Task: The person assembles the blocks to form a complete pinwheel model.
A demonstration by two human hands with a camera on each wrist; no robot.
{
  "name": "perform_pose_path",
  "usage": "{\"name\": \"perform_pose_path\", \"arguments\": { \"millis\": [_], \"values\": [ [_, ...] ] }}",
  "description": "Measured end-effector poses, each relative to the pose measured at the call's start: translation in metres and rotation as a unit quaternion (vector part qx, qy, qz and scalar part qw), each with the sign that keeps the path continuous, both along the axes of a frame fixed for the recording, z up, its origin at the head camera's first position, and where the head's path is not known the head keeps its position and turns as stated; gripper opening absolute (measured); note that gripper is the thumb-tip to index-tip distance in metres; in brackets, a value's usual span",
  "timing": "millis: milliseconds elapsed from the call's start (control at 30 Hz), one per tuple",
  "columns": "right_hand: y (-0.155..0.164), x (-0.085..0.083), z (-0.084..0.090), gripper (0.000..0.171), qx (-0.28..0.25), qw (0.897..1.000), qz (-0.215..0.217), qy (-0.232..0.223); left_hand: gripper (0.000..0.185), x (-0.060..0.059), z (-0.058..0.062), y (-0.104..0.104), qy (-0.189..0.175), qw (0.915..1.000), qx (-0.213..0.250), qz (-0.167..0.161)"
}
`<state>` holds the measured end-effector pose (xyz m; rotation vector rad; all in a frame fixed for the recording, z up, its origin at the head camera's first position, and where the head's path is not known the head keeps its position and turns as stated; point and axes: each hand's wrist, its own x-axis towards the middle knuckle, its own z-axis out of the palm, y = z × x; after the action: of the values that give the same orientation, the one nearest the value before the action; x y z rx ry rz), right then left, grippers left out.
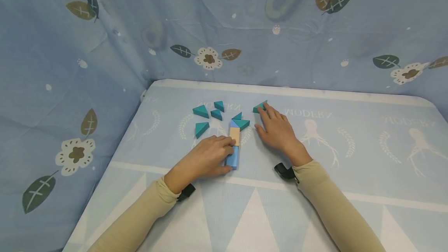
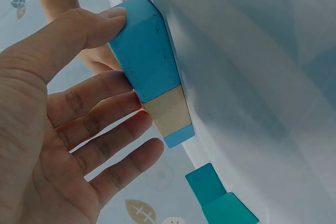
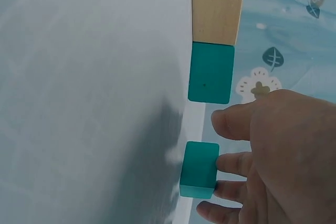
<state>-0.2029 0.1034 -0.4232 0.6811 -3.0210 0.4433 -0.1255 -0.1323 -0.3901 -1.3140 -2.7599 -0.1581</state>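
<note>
Blocks lie in a short row at the middle of the table [image 1: 367,158]: a blue block [image 1: 232,158] nearest me, a natural wood block [image 1: 235,135] touching its far end, and teal triangles [image 1: 240,122] capping the row. My left hand [image 1: 206,158] rests against the row's left side, thumb on the near end of the blue block and fingers laid along the seam of blue and wood; the left wrist view shows those fingers [image 2: 100,129] nearly straight, pressing rather than wrapped around anything. My right hand [image 1: 276,127] lies flat on the cloth to the right of the row, fingers extended, the fingertips touching a lone teal triangle [image 1: 260,106] set apart from the rest; it grasps nothing. Four more loose teal triangles [image 1: 200,111] sit scattered to the left of the row's far end. The pale blue table cover carries the printed word "MODERN", seen upside down and mirrored from my side, beside white octopus and wreath figures. A blue curtain [image 1: 224,26] with leaves and flowers hangs behind.
</note>
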Motion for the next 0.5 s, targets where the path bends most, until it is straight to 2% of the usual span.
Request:
{"name": "perform_pose_path", "arguments": {
  "millis": [500],
  "values": [
    [-0.0027,-0.0001,-0.0027,0.06,-0.005,1.0,0.002,0.003,0.04,0.0,0.0005,0.0013,0.0,1.0,-0.006,0.004]
  ]
}}
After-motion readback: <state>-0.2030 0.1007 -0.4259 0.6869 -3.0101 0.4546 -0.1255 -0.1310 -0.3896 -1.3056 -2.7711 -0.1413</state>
